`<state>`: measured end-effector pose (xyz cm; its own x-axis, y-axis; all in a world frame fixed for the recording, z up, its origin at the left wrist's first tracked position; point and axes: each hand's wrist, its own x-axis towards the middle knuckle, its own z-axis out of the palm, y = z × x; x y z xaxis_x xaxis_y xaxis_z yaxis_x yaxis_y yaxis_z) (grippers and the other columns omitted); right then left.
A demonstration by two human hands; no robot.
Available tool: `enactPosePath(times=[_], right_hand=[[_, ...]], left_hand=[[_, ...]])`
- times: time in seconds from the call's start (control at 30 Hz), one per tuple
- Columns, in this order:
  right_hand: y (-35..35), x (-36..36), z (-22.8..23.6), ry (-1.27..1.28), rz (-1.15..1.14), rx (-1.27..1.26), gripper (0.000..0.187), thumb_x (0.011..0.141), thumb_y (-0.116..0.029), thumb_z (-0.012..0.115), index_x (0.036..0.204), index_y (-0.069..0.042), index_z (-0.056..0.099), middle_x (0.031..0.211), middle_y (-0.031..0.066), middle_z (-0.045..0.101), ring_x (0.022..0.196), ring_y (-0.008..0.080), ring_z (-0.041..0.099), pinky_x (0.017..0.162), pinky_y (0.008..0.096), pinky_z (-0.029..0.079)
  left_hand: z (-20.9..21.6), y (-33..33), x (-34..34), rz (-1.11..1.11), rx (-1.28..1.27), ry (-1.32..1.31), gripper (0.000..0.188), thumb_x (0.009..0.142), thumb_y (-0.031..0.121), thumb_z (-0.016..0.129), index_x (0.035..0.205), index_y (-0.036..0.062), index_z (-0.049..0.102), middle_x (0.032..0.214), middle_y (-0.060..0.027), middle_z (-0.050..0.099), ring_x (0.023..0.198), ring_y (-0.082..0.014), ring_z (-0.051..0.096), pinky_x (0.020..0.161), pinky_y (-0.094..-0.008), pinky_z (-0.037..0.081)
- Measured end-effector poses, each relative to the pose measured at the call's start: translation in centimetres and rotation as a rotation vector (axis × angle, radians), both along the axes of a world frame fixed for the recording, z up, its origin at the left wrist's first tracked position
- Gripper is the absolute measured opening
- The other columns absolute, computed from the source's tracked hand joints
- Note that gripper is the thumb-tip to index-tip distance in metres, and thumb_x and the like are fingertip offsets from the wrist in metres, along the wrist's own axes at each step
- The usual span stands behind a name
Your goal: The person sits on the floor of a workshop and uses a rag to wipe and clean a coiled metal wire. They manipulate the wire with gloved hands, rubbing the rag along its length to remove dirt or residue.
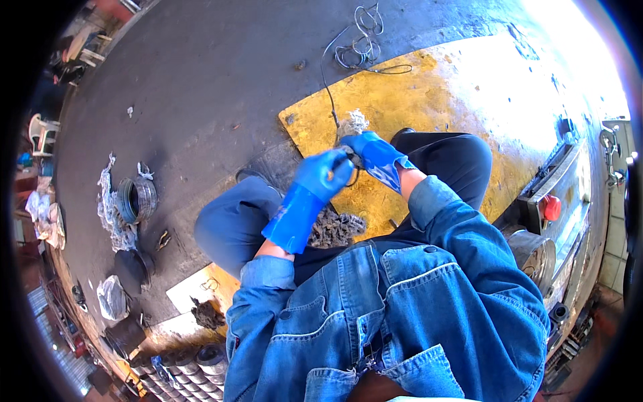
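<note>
Both hands wear blue rubber gloves and meet in front of me, between my bent knees. My right hand (370,149) is closed around a wad of whitish-grey waste yarn (355,122), which sticks out past the fingers. A thin dark cable (328,90) runs from the far floor down to the wad, and a short loop of it hangs below the hands. Beside it, my left hand (320,175) has its fingers curled in a pinch at the cable; the exact grip is partly hidden. A darker heap of grey waste yarn (337,228) lies under my left wrist.
A yellow sheet (429,87) covers the dark floor ahead, with the loose cable coil at its far edge. At left stand a ribbed metal ring (137,199), pale yarn (112,208) and a plastic bag (112,298). A metal bench with a red object (550,208) stands right.
</note>
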<state>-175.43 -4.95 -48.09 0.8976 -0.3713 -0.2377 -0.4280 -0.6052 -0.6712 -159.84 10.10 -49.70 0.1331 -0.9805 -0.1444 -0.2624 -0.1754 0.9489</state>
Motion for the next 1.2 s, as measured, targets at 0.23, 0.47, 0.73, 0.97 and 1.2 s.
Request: enactPosePath(times=[0.23,0.47,0.73,0.97,1.2], right_hand=[[1.2,1.5,5.0,0.284,-0.636,0.149,0.054,0.085,-0.044,0.065,0.117,0.0,0.068,0.108,0.0264,0.071,0.103,0.0416,0.069,0.089,0.0458,0.054],[5.1,6.4,8.2,0.462,-0.36,-0.205,0.048,0.089,-0.035,0.066,0.123,-0.002,0.061,0.105,0.0196,0.074,0.096,0.0376,0.072,0.079,0.0479,0.056],[2.5,3.7,3.2,0.491,-0.386,-0.296,0.027,0.096,-0.029,0.057,0.115,-0.016,0.071,0.112,0.0097,0.074,0.102,0.029,0.073,0.081,0.0461,0.055],[0.6,0.6,7.6,0.46,-0.452,-0.3,0.044,0.102,-0.043,0.048,0.131,-0.012,0.06,0.116,0.0161,0.072,0.107,0.0367,0.07,0.088,0.0544,0.052],[2.4,0.7,4.6,0.534,-0.316,-0.27,0.04,0.096,-0.029,0.056,0.134,-0.018,0.06,0.114,0.0109,0.073,0.098,0.0312,0.073,0.077,0.0447,0.057]], left_hand=[[0.9,-2.6,3.7,0.513,0.035,1.171,0.073,0.102,0.068,0.03,0.147,0.014,0.049,0.145,-0.0082,0.056,0.138,-0.0233,0.046,0.108,-0.0432,0.04],[-2.2,-4.1,1.1,0.448,-0.029,1.085,0.069,0.103,0.064,0.039,0.138,0.008,0.058,0.13,-0.0091,0.066,0.119,-0.0234,0.061,0.099,-0.0324,0.045],[2.3,-1.8,-3.3,-0.049,0.008,0.262,0.069,0.102,0.047,0.055,0.151,0.0004,0.04,0.152,-0.018,0.048,0.142,-0.0298,0.044,0.117,-0.0397,0.034],[0.3,-1.3,0.2,0.032,0.029,-0.325,0.079,0.089,0.04,0.066,0.151,-0.0008,0.039,0.153,-0.0269,0.042,0.143,-0.0388,0.041,0.117,-0.042,0.035],[3.2,-2.1,-0.9,0.07,-0.047,-0.182,0.053,0.09,0.028,0.065,0.136,0.0036,0.058,0.129,-0.0265,0.064,0.123,-0.0342,0.062,0.099,-0.0401,0.05]])
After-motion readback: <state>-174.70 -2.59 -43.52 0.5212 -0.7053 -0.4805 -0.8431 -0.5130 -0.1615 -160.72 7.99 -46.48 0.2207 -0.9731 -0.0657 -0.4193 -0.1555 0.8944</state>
